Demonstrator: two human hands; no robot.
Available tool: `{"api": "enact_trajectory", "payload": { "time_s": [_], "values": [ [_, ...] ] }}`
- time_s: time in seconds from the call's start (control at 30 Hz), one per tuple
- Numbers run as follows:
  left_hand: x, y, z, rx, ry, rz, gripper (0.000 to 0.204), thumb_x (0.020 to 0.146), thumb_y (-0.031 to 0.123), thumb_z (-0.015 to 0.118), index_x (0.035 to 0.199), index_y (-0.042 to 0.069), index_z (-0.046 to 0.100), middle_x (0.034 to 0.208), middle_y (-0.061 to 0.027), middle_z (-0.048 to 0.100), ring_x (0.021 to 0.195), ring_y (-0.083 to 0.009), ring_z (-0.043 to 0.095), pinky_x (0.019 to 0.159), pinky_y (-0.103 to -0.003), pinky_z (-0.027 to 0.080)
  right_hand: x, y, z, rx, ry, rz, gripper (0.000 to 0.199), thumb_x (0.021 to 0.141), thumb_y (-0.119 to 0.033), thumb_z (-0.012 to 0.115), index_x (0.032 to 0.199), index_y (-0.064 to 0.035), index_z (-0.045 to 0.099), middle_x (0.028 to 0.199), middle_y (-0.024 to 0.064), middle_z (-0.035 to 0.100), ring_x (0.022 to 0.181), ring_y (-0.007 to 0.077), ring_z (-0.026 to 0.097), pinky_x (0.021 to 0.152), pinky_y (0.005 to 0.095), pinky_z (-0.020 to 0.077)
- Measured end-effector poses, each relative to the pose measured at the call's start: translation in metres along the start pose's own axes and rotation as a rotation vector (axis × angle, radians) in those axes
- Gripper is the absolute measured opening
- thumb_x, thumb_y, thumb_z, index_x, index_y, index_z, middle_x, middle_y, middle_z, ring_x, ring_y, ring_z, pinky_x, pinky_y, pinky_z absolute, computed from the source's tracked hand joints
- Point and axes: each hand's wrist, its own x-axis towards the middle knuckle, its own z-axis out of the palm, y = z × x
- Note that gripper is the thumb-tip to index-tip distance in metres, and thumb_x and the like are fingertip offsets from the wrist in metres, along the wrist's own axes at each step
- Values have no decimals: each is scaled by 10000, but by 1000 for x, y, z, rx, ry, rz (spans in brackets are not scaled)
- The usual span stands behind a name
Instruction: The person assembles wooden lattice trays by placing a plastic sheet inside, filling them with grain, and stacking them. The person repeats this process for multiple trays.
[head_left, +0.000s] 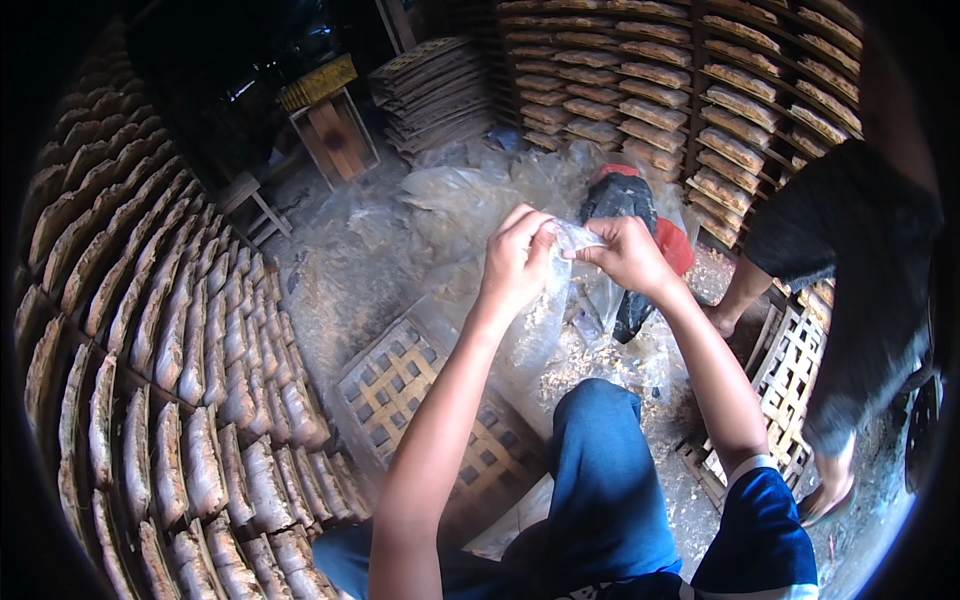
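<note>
While left hand (518, 255) pinches clear plastic (575, 237) | right hand (630, 255): clamped on same piece, just beside

Clear plastic film (578, 238) (crumpled, thin), pinched between left hand (519, 256) and right hand (630, 258), hanging down.

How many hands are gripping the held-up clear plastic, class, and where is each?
2: the left hand grips the clear plastic on its left side, the right hand on its right. No other hand shows on it.
</note>
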Motion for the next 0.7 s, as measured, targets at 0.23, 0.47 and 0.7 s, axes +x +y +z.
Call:
{"api": "enact_trajectory", "payload": {
  "time_s": [0.23, 0.47, 0.7],
  "values": [
    [-6, -7, 9, -21, 34, -28, 221, 1031, 176, 591, 990, -30, 658, 922, -128, 621, 769, -263, 628, 682, -341, 492, -39, 28, -8, -228, -41, 176, 331, 839, -363, 818, 929, -49, 763, 675, 209, 635, 643, 395, 612, 660, 449, 491],
    [-4, -21, 14, 1, 104, -123, 266, 1039, 224, 590, 1031, -30, 668, 860, -141, 680, 742, -236, 655, 704, -335, 509, -89, 99, -23, -281, 45, 311, 291, 802, -337, 848, 960, -96, 804, 659, 165, 663, 602, 319, 640, 658, 446, 508],
    [-3, -33, 14, -56, 18, -283, 255, 1053, 221, 569, 1015, -12, 664, 765, -109, 685, 703, -151, 646, 676, -316, 501, -149, 156, -64, 5, -27, 553, 340, 821, -316, 873, 883, 3, 774, 689, 56, 688, 642, 110, 573, 643, 299, 484]
  ]
}}
